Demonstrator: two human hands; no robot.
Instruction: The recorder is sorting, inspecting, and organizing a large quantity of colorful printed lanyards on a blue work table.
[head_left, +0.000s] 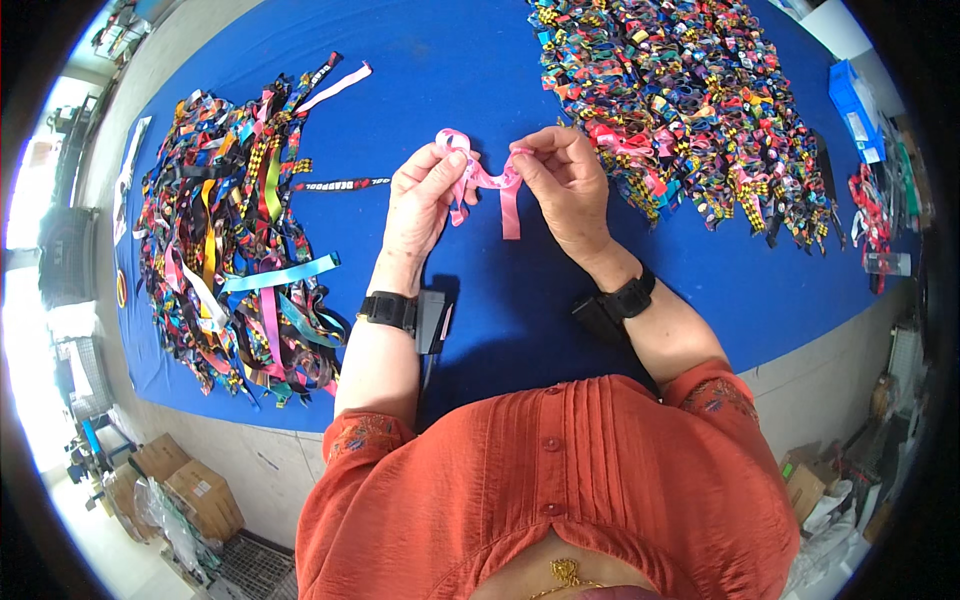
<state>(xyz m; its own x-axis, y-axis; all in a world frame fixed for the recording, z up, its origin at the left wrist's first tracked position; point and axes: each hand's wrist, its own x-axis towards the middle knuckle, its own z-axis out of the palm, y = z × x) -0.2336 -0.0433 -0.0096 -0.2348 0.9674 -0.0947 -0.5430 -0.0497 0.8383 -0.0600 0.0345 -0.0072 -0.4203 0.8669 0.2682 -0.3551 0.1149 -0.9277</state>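
A pink printed ribbon strap (511,208) is stretched between my two hands above the blue table. My left hand (425,190) pinches it between thumb and fingers, with a loop standing up over the fingertips and a short tail hanging below. Opposite it, my right hand (566,185) grips the strap with thumb and forefinger, and a loose end dangles straight down beside the thumb. The middle stretch sags slightly between the two pinches. Whether the strap has any fitting inside my left fingers is hidden.
On the left of the blue table (430,70) lies a tangled heap of multicoloured straps (225,240). Rows of bunched straps (690,110) cover the far right. A blue bin (856,110) stands at the right edge. Cardboard boxes (200,498) sit on the floor at lower left.
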